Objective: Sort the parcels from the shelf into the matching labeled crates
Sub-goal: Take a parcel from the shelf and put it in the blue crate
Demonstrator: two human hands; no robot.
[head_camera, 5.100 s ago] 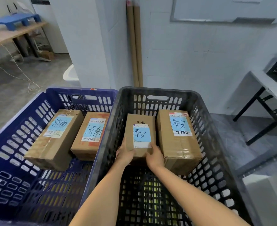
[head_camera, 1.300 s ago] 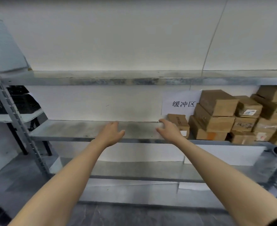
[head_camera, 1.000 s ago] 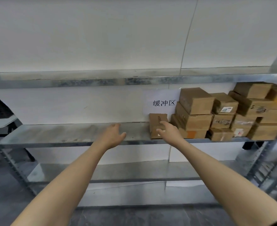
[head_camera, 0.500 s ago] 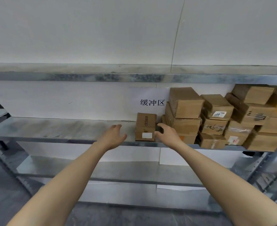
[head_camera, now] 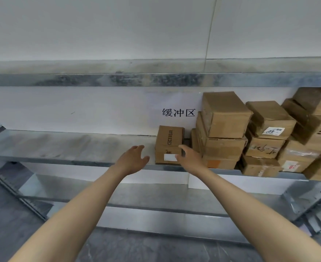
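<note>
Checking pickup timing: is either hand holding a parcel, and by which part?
The right hand touches the small box at its right front corner; whether it grips cannot be told. The left hand holds nothing.

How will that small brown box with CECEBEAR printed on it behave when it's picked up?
Probably stiff: the CECEBEAR box has square, undented cardboard edges. Likely light, being smaller than most parcels in the stack beside it. A gap separates them, so lifting it should disturb nothing.

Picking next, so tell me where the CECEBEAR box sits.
Head view: the CECEBEAR box stands on the shelf, just left of the stacked boxes, below the paper sign, right hand at its right edge.
</note>
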